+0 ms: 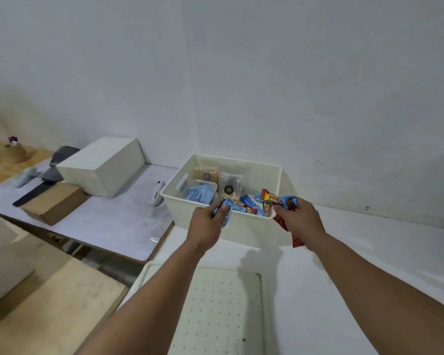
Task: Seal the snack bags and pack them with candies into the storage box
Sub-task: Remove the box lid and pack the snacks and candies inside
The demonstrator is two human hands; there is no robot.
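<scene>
- White table [369, 265]: smooth, matte top against a plain pale wall; it carries the box and the tray.
- Perforated tray [215, 303]: flat, white, rounded corners, rows of small dots across the surface; lies on the table nearest the camera, between the two forearms.
- Storage box [244, 229]: cream plastic, rectangular, rounded rim, slot handle in its left wall; stands on the table beyond the tray.
- Inside the box, back row: two clear snack bags [231, 184] standing upright against the far wall, one with a dark round label; whether their tops are closed I cannot tell. A clear lidded tub [200, 192] with blue contents sits to their left.
- Inside the box, front: loose candies [251, 204] in glossy blue, red and yellow wrappers.
- Left hand [205, 226]: over the box's near rim, fingers curled tight around a bunch of blue wrapped candies [224, 210].
- Right hand [301, 221]: at the box's near right corner, fingers clamped around red wrapped candies [290, 203]; one red wrapper end hangs below the hand, outside the box.
- Side table to the left: a white rectangular case [100, 167], a brown cardboard box [54, 206], and a small white handheld device [157, 194] lying just left of the storage box.
</scene>
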